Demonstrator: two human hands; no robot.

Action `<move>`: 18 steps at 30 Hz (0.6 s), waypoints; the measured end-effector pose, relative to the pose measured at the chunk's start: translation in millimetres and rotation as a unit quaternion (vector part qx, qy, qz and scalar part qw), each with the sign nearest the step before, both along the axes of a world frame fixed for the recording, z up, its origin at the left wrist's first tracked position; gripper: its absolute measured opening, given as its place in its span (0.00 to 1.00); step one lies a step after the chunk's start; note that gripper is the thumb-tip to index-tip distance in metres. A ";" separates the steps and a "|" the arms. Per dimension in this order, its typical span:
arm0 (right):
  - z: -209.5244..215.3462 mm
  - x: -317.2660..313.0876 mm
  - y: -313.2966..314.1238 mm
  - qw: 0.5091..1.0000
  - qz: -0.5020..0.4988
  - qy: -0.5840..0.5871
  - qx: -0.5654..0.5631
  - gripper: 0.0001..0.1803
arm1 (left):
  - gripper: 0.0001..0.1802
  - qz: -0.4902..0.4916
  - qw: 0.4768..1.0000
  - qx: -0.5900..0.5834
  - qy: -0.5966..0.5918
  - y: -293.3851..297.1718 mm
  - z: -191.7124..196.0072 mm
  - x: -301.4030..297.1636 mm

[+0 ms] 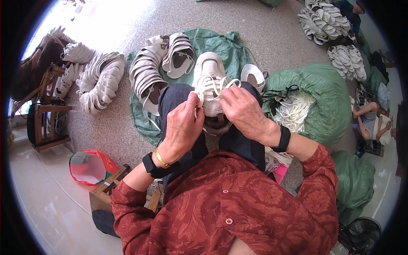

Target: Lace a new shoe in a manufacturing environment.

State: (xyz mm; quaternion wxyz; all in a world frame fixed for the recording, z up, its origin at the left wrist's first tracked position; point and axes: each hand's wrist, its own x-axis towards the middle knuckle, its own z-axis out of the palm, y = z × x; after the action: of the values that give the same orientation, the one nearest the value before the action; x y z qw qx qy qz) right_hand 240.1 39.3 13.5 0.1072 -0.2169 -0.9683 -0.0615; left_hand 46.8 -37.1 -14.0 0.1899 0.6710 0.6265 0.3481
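A white shoe upper (209, 66) rests between my knees, its toe pointing away from me and its dark inner opening towards me. White shoelace (211, 86) runs across its eyelets in loose loops. My left hand (182, 125) is at the left side of the upper, thumb and forefinger pinched on the lace. On the opposite side my right hand (247, 112) has its fingers closed on the lace near the eyelets. The lace ends inside my fingers are mostly hidden.
Nested rows of white uppers (146, 70) lie on a green woven sheet (204, 40). Another upper (253, 76) lies by my right knee. A green sack (327, 100) at right holds white laces (295, 111). A red-rimmed bag (91, 168) and wooden stool (102, 195) are at left.
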 end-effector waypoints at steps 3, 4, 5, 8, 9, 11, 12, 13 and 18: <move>-7.8 2.8 -7.2 0.996 0.017 0.031 -0.084 0.08 | 0.12 0.007 1.000 0.001 -0.005 0.2 -2.4 1.8; -8.5 2.9 -10.8 0.989 0.043 0.054 -0.127 0.08 | 0.12 0.007 1.000 0.004 -0.010 0.5 -3.8 1.3; -8.9 2.0 -15.4 0.980 0.068 0.077 -0.170 0.09 | 0.12 0.007 1.000 0.007 -0.016 0.9 -4.8 1.0; -13.1 -5.6 -26.2 0.944 0.109 0.142 -0.278 0.07 | 0.12 -0.004 0.999 0.045 -0.016 1.1 -5.1 -0.7; -14.2 -7.2 -26.5 0.943 0.098 0.144 -0.284 0.07 | 0.12 -0.001 0.999 0.044 -0.016 0.8 -5.2 -0.9; -14.4 -12.0 -22.7 0.929 0.050 0.194 -0.311 0.08 | 0.13 0.006 0.999 0.043 -0.018 -0.1 -5.3 -1.3; -14.9 -12.4 -20.6 0.928 0.021 0.200 -0.313 0.09 | 0.13 0.011 0.999 0.030 -0.023 -0.4 -4.6 -1.4; -15.3 -12.7 -18.9 0.926 -0.008 0.206 -0.315 0.10 | 0.14 0.016 0.999 0.017 -0.029 -0.9 -3.5 -1.7; -26.6 -21.2 -8.5 0.931 -0.064 0.197 -0.299 0.09 | 0.17 0.026 0.999 0.016 -0.040 -2.2 -6.7 -1.9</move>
State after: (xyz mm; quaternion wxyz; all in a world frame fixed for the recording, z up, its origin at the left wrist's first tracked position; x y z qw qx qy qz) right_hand 218.9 30.8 -13.2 0.2220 -0.3086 -0.8851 0.2685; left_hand 44.9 -39.3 -20.8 0.1951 0.6432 0.6301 0.3888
